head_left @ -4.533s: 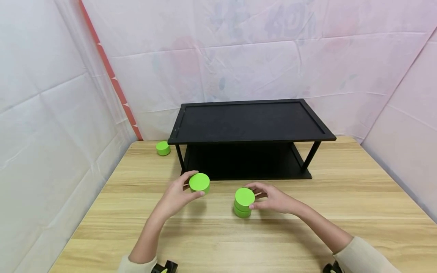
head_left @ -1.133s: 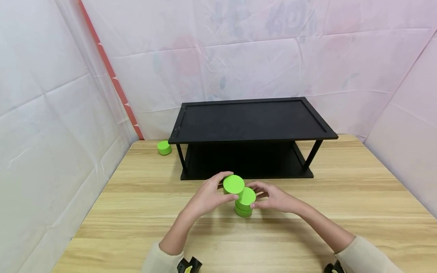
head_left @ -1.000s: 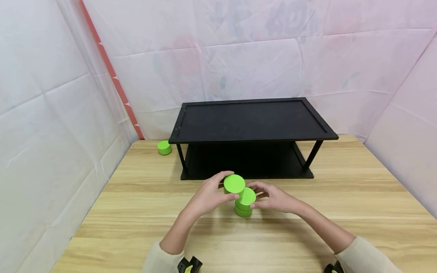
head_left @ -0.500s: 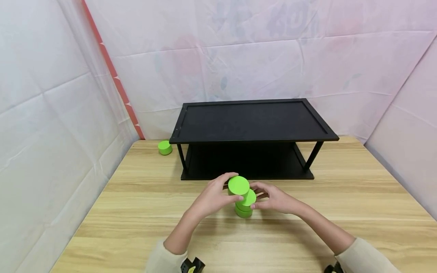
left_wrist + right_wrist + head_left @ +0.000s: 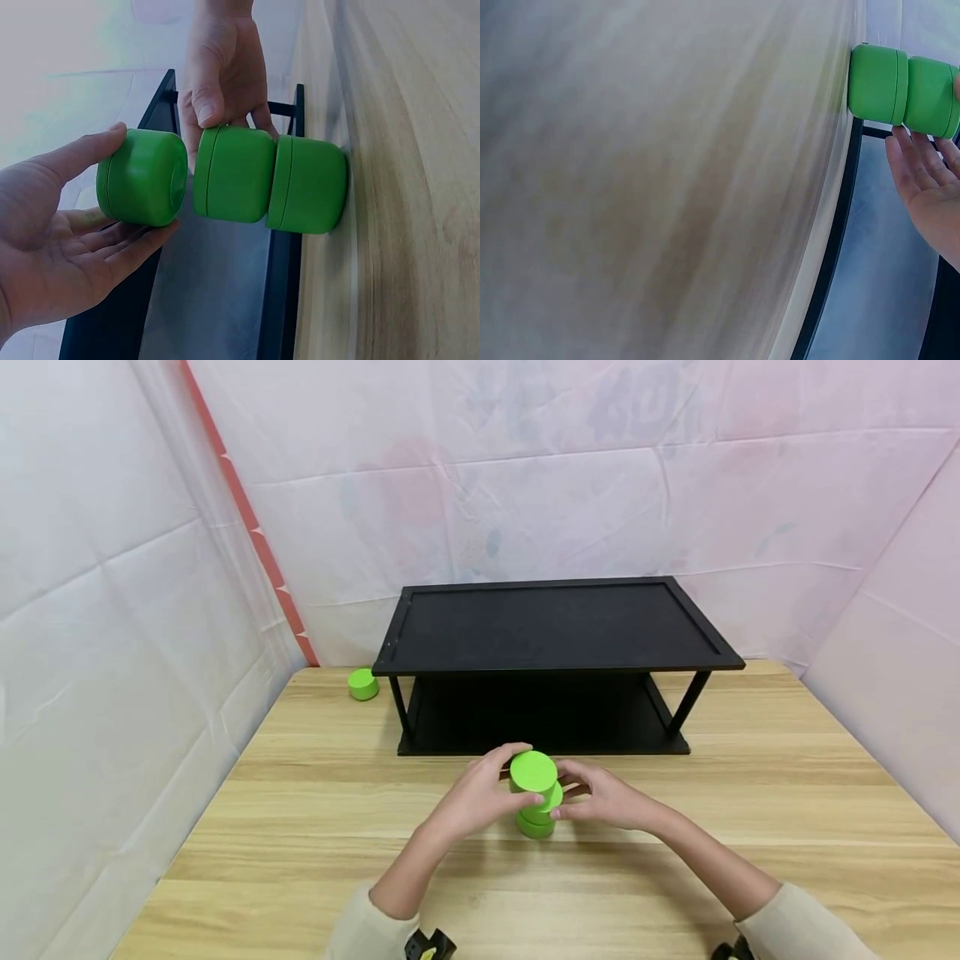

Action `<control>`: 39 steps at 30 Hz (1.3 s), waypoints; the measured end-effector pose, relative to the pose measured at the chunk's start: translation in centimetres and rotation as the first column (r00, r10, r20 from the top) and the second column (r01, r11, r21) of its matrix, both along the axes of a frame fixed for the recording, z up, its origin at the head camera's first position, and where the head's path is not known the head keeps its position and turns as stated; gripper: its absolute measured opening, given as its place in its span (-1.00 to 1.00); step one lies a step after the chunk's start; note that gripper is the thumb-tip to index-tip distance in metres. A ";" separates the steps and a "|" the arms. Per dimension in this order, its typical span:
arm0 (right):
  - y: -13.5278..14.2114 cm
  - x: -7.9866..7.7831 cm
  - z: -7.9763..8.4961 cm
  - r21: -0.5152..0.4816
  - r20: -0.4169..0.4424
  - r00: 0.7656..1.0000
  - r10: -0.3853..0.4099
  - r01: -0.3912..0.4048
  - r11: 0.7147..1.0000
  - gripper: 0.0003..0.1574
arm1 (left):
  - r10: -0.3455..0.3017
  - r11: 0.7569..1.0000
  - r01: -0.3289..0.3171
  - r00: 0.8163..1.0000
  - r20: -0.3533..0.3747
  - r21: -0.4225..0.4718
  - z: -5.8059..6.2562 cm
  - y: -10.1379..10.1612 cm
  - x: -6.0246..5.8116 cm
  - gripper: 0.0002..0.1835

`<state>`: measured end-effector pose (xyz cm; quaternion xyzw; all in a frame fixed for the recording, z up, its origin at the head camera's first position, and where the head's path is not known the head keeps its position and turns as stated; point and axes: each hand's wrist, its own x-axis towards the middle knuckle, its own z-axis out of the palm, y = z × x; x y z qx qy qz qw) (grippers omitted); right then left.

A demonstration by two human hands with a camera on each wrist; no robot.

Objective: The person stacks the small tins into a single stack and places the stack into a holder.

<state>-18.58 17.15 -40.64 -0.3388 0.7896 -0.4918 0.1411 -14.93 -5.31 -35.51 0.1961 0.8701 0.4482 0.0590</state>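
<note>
A: Head view. What is held, and where?

B: Lower centre of the frame. The left hand [image 5: 476, 795] pinches a raised canister [image 5: 533, 772] between thumb and fingers. The right hand [image 5: 606, 799] has thumb and fingers curved round the middle canister [image 5: 546, 811], which rests on the bottom canister [image 5: 535, 830] on the table [image 5: 750, 827]. A spare canister [image 5: 363, 685] sits left of centre, near the black stand [image 5: 558, 627].

A: Principal hazard?

B: In my judgement, an off-centre set-down. The raised canister hides part of the middle one's top, so alignment could be misjudged.

A: Left wrist view?

B: At centre, a narrow gap separates raised and middle canisters. Middle and bottom edges do not quite line up; added weight could worsen that. Early release would probably drop the raised canister crooked.

A: Right wrist view?

B: Middle and bottom canisters at upper right, fingers touching the middle one. The frame's edge cuts off the thumb, so firmness of grip cannot be confirmed. A sideways pull on withdrawal could topple both.
</note>
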 end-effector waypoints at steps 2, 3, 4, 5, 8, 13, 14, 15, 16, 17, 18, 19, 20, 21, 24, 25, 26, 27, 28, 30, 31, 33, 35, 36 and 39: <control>0.0 0.0 0.0 -0.002 -0.003 1.000 0.002 -0.002 1.000 -0.26 | -0.003 1.000 0.003 1.000 -0.003 -0.001 -0.1 0.1 0.0 -0.29; 0.0 0.0 0.0 -0.004 -0.003 1.000 0.002 -0.002 1.000 -0.25 | -0.005 1.000 0.005 1.000 -0.004 0.000 -0.1 0.2 0.0 -0.29; 0.0 0.0 0.0 -0.006 -0.003 1.000 0.003 -0.003 1.000 -0.25 | -0.008 1.000 0.008 1.000 -0.006 0.000 -0.1 0.3 0.0 -0.29; 0.0 0.0 0.0 -0.008 -0.002 1.000 0.005 -0.005 1.000 -0.24 | -0.011 1.000 0.011 1.000 -0.007 0.001 -0.1 0.3 0.0 -0.29; 0.0 0.0 0.0 -0.015 0.001 1.000 0.010 -0.010 1.000 -0.22 | -0.018 1.000 0.018 1.000 -0.014 0.002 -0.2 0.5 0.0 -0.30; 0.0 0.0 0.0 -0.014 0.005 1.000 0.010 -0.010 1.000 -0.23 | -0.016 1.000 0.016 1.000 -0.008 0.010 -0.4 0.7 0.0 -0.32; 0.0 0.0 -0.1 -0.013 0.007 1.000 0.011 -0.011 1.000 -0.23 | -0.016 1.000 0.016 1.000 -0.007 0.016 -0.5 0.8 0.0 -0.32; 0.0 0.0 -0.1 -0.012 0.008 1.000 0.012 -0.011 1.000 -0.23 | -0.018 1.000 0.019 1.000 -0.005 0.024 -0.5 0.8 0.0 -0.33; 0.0 -0.1 -0.1 -0.011 0.008 1.000 0.012 -0.012 1.000 -0.23 | -0.019 0.999 0.019 1.000 -0.005 0.029 -0.6 0.8 0.0 -0.33; 0.0 -0.1 -0.1 -0.009 0.009 1.000 0.013 -0.012 1.000 -0.23 | -0.019 0.999 0.019 1.000 -0.003 0.032 -0.7 0.9 0.0 -0.34; 0.0 -0.1 -0.2 -0.008 0.009 1.000 0.012 -0.012 1.000 -0.23 | -0.019 0.999 0.019 1.000 0.000 0.038 -0.8 0.9 -0.1 -0.34; 0.0 -0.1 -0.2 -0.007 0.009 1.000 0.011 -0.011 1.000 -0.24 | -0.019 0.999 0.019 1.000 0.002 0.042 -0.8 0.9 -0.1 -0.34; 0.1 -0.1 -0.2 -0.006 0.007 1.000 0.009 -0.009 1.000 -0.24 | -0.019 0.999 0.019 1.000 0.003 0.045 -0.9 1.0 -0.1 -0.34; 0.1 -0.1 -0.2 -0.004 0.006 1.000 0.008 -0.008 1.000 -0.24 | -0.017 0.999 0.017 1.000 0.003 0.045 -0.9 1.0 0.0 -0.34; 0.1 -0.1 -0.3 -0.004 0.004 1.000 0.005 -0.005 1.000 -0.25 | -0.013 0.999 0.013 1.000 -0.003 0.047 -1.0 1.1 0.0 -0.34; 0.1 -0.1 -0.3 -0.003 0.004 1.000 0.004 -0.004 1.000 -0.25 | -0.012 0.999 0.012 1.000 -0.006 0.044 -1.1 1.1 0.0 -0.34; 0.1 -0.1 -0.2 -0.002 0.003 1.000 0.004 -0.004 1.000 -0.26 | -0.011 0.999 0.012 1.000 -0.010 0.041 -1.1 1.1 0.0 -0.34; 0.1 -0.1 -0.2 -0.001 0.004 1.000 0.004 -0.004 1.000 -0.25 | -0.012 0.999 0.012 1.000 -0.011 0.042 -1.2 1.1 0.1 -0.34; 0.0 -0.1 -0.2 0.000 0.004 1.000 0.004 -0.004 1.000 -0.25 | -0.013 0.999 0.014 1.000 -0.015 0.043 -1.2 1.1 0.1 -0.34; 0.0 0.0 -0.1 0.001 0.007 1.000 0.005 -0.005 1.000 -0.25 | -0.012 0.999 0.013 1.000 -0.013 0.041 -1.3 1.2 0.2 -0.33; 0.0 0.0 -0.1 0.001 0.007 1.000 0.007 -0.007 1.000 -0.24 | -0.012 0.999 0.013 1.000 -0.010 0.045 -1.3 1.2 0.2 -0.33; 0.0 0.0 -0.1 0.000 0.011 1.000 0.010 -0.010 1.000 -0.24 | -0.010 0.999 0.010 1.000 -0.008 0.050 -1.3 1.2 0.2 -0.32; 0.0 0.0 0.0 0.000 0.014 1.000 0.009 -0.009 1.000 -0.23 | -0.003 0.999 0.004 1.000 -0.006 0.048 -1.4 1.3 0.2 -0.32; 0.0 0.0 0.0 0.000 0.015 1.000 0.009 -0.009 1.000 -0.23 | 0.000 0.999 0.001 1.000 -0.009 0.046 -1.4 1.3 0.1 -0.32; 0.1 0.0 0.0 0.001 0.021 1.000 0.004 -0.004 1.000 -0.22 | 0.008 0.999 -0.008 1.000 -0.018 0.032 -1.4 1.4 0.1 -0.31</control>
